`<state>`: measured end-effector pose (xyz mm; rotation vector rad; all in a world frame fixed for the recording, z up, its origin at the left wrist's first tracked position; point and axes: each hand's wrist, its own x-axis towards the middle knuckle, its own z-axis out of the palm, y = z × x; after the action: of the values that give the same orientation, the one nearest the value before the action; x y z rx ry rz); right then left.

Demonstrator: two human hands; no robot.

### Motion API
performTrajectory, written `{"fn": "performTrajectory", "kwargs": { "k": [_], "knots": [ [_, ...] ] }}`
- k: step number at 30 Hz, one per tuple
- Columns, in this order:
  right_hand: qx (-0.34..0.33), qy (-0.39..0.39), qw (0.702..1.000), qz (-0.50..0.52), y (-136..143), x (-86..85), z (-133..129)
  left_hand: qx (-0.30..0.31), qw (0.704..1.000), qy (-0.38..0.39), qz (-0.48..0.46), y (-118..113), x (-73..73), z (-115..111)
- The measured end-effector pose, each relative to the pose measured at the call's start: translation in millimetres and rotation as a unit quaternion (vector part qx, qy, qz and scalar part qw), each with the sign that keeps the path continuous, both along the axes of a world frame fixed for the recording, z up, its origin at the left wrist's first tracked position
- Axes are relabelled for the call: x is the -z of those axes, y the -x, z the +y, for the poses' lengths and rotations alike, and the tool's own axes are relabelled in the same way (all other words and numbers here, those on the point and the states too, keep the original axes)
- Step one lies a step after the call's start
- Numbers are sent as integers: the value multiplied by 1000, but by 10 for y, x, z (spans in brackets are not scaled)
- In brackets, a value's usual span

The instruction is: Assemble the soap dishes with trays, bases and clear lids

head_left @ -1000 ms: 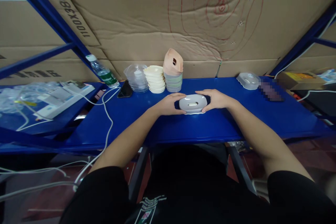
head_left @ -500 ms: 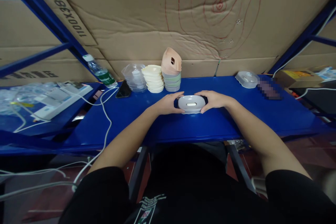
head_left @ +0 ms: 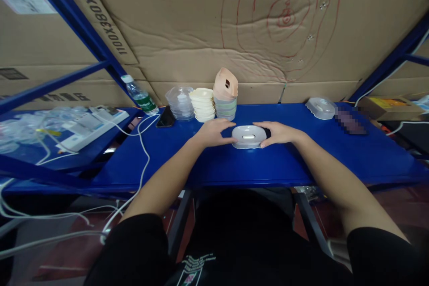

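Note:
A grey oval plastic dish with a pale slot in its middle sits low over the blue table in front of me. My left hand curves around its left end, thumb at the near rim and fingers at the far side. At the opposite end my right hand holds it the same way, with the thumb on the near right rim. Some dark space shows between each palm and the dish. Whether its underside rests on the tabletop is hard to see.
Behind stand clear plastic containers, a cream stack and a grey-green stack topped by a peach piece. A bottle, phone and white cable lie left. A clear-and-grey container is right.
The view has shifted, so the whole scene sits slightly farther right and lower. Both hands stay at the dish's ends; the left hand's grip has loosened slightly.

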<state>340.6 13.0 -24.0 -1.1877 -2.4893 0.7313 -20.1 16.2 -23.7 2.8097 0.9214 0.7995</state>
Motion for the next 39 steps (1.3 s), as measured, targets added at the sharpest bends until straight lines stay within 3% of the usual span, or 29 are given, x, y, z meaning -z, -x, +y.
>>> {"fn": "performTrajectory", "kwargs": {
  "k": [2,5,9,12,19,26,39],
  "knots": [
    [5,12,1000,8,-8,-9,-6,-42,992,-93,-68,107,-9,74],
    [14,27,999,15,-6,-27,-12,-188,942,-196,-195,354,-66,213],
    [15,31,999,22,7,-34,-9,-387,867,-175,-259,730,-201,352],
    [19,30,999,16,21,-38,-14,-456,848,-117,-243,921,-251,403],
    [22,37,999,16,49,-62,-36,-459,869,-74,-167,1033,-193,510],
    [19,39,999,21,30,-41,-17,-457,870,-44,-179,1034,-210,557],
    [17,23,999,19,26,-26,-12,-433,880,-69,-184,1081,-235,532]
  ]
}}
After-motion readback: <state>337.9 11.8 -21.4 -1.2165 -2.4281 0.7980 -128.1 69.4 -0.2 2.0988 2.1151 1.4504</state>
